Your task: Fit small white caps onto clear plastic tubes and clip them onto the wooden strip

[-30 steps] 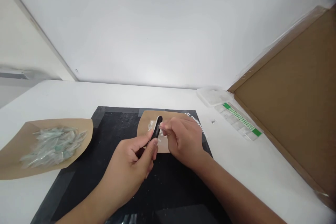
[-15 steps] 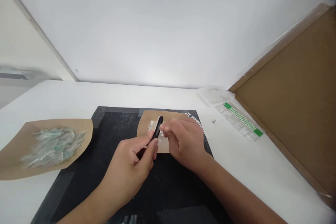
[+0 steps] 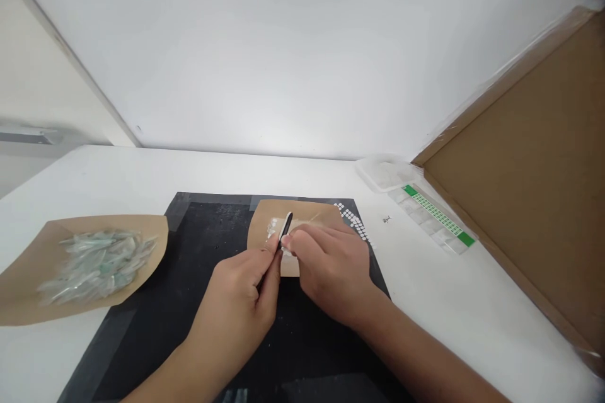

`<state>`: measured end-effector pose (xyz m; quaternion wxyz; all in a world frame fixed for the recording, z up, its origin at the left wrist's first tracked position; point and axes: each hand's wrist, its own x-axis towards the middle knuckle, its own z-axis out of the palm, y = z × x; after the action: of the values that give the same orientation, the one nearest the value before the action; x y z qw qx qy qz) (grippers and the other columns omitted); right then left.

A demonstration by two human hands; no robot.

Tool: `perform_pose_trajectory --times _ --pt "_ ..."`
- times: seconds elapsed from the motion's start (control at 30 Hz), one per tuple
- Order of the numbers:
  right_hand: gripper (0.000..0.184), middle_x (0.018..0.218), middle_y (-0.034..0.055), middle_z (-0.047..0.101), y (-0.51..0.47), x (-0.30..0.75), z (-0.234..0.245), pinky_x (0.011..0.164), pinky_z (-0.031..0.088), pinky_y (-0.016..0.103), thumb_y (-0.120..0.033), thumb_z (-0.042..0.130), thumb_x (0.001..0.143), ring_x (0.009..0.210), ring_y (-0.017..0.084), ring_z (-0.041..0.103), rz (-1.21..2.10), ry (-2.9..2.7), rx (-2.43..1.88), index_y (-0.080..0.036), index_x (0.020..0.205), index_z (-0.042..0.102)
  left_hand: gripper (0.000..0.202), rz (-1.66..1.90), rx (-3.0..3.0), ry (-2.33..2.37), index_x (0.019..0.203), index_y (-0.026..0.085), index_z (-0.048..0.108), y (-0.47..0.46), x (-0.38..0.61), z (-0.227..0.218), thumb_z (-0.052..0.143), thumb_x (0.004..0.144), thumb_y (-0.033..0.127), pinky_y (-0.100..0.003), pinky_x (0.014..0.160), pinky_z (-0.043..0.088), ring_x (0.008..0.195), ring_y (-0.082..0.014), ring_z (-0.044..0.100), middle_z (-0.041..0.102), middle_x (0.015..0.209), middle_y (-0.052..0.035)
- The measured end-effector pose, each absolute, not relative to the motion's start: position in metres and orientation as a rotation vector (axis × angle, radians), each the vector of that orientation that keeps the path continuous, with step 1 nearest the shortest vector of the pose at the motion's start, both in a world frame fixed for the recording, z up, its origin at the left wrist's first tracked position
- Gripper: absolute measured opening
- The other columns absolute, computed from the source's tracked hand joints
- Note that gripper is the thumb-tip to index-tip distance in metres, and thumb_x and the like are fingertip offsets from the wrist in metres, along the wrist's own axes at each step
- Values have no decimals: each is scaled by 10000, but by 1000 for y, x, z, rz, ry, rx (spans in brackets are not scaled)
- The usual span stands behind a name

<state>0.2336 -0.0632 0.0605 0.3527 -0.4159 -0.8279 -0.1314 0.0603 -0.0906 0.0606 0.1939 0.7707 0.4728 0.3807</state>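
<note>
Between the fingertips and thumb of my left hand (image 3: 239, 293) is a slim black strip with a pale edge and a rounded end (image 3: 287, 225). It points up and away, and its lower part is covered by my fingers. My right hand (image 3: 333, 274) is closed, its thumb and forefinger pressed against the strip's right side; anything small in that pinch is hidden. Beneath both hands lies a brown paper sheet (image 3: 258, 230) with small white pieces (image 3: 271, 227) on it. The sheet rests on a black mat (image 3: 212, 252).
Rows of small white dots (image 3: 352, 219) line the mat's right edge. Tiny metal bits (image 3: 387, 220), a clear compartment box with a green-edged label (image 3: 435, 214) and a clear lid or tray (image 3: 382, 171) are on the right. Clear packets (image 3: 101, 264) lie on brown paper at left. Cardboard (image 3: 524, 182) stands right.
The black strip has turned so that it looks narrower, with its pale side showing more. My right thumb and fingers have shifted slightly left and down against it.
</note>
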Motion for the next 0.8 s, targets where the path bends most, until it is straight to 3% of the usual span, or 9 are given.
perform_pose_trajectory --times 0.17,0.8 --pt "273 663 -46 622 -64 234 60 618 292 318 -102 555 978 605 113 520 -479 -2125 -1089 -213 734 504 293 1074 2209 1348 773 164 643 -91 61 59 496 1026 179 -236 525 369 494 -97 504 560 608 22" --pt "290 640 -46 609 -62 229 55 599 276 319 -90 518 980 589 111 497 -418 -2197 -1048 -210 717 504 290 1042 2220 1398 769 167 637 -90 57 60 499 1024 184 -248 555 379 533 -112 548 623 658 1"
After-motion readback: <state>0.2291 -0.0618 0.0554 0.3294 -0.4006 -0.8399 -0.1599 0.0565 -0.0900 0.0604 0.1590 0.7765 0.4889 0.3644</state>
